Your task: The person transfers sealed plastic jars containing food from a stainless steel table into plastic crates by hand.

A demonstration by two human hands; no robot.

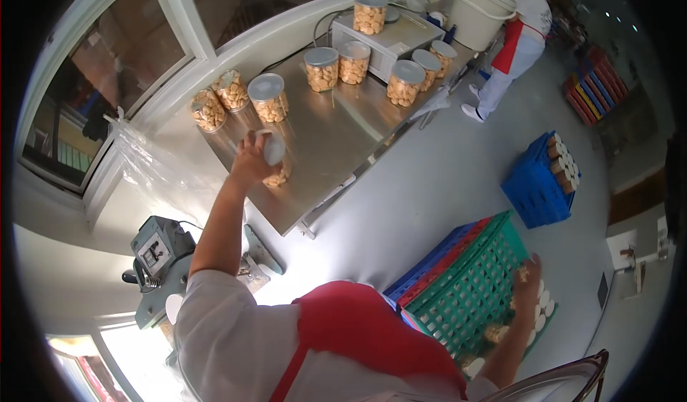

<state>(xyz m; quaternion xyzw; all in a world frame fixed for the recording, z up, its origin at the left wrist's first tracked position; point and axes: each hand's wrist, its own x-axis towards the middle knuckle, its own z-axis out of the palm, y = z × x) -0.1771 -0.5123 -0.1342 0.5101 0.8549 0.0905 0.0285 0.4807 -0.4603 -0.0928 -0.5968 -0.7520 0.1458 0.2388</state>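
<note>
My left hand (252,160) is closed around the top of a clear plastic jar (278,178) of round tan biscuits, its fingers at the pale lid (273,148). This jar stands at the near end of the steel table (322,155). To the right, my right hand (528,284) is over the green crate (458,298), with curled fingers around something tan that I cannot make out. Beside and below that hand, white-lidded jars (545,307) sit in the crate, partly hidden by my forearm. Another lidded biscuit jar (269,100) stands just beyond my left hand.
Two jars without visible lids (208,110) stand by the wall. Several lidded jars (406,85) stand farther along, one atop a metal box (390,40). A grey machine (154,255) is at left. A blue crate (533,187) is on the floor; a co-worker (519,40) stands beyond.
</note>
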